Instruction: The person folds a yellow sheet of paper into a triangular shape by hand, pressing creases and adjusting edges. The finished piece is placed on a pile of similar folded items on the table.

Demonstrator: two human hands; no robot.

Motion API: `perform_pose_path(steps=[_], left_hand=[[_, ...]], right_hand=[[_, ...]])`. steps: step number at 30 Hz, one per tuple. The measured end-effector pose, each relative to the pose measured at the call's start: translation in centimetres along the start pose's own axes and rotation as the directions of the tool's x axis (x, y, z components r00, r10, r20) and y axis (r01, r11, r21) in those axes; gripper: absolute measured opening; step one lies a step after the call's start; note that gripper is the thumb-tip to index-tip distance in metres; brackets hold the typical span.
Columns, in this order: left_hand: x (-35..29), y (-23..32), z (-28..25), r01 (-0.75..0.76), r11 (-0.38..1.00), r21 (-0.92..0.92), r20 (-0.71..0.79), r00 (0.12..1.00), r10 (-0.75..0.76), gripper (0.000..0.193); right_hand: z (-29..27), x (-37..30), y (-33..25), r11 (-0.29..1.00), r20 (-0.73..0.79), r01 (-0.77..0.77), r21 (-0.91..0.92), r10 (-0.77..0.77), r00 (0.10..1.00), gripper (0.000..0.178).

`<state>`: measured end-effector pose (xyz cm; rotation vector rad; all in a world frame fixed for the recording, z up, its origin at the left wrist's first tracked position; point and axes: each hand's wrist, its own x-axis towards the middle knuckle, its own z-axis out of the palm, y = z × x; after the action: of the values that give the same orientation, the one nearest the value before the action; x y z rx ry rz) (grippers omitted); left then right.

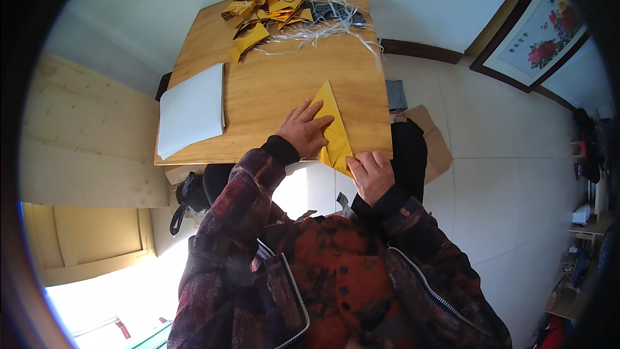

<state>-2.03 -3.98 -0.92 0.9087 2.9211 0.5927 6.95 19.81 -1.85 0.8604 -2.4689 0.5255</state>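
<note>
A sheet of gold paper (pixel 335 130), folded to a long point, lies at the front edge of the wooden table (pixel 271 90), its tip facing away from me and its near end reaching past the edge. My left hand (pixel 306 128) rests on its left side with fingers spread, pressing it against the tabletop. At the lower right corner of the paper, my right hand (pixel 371 174) pinches the edge between thumb and curled fingers. Crease lines show across the lower part of the paper.
Left on the table lies a stack of white sheets (pixel 192 111). Folded gold paper pieces (pixel 274 6) are heaped at the far edge, beside tangled clear plastic strands (pixel 332 22). Brown cardboard (pixel 429 142) lies on the floor to the right. A framed flower picture (pixel 536 42) is by the wall.
</note>
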Motion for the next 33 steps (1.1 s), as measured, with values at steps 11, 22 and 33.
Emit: perform_pose_path(steps=[11, 22, 33], left_hand=[[0.1, 1.6, -0.5, 0.146, 0.989, -0.019, 0.11, 0.983, -0.144, 0.071], [0.2, 1.2, -1.1, 0.129, 0.991, -0.03, 0.159, 0.98, -0.123, 0.08], [-0.1, 0.6, -1.6, 0.047, 0.999, -0.013, 0.186, 0.982, -0.044, 0.082]], right_hand=[[-0.2, 0.6, -0.1, 1.0, 0.01, 0.006, 0.02, -0.006, 1.0, 0.03], [-0.6, 1.4, 0.9, 0.998, 0.21, 0.018, 0.056, -0.03, 0.977, 0.036], [-1.2, 4.3, 1.7, 0.931, 0.243, -0.181, 0.316, 0.104, 0.964, 0.017]])
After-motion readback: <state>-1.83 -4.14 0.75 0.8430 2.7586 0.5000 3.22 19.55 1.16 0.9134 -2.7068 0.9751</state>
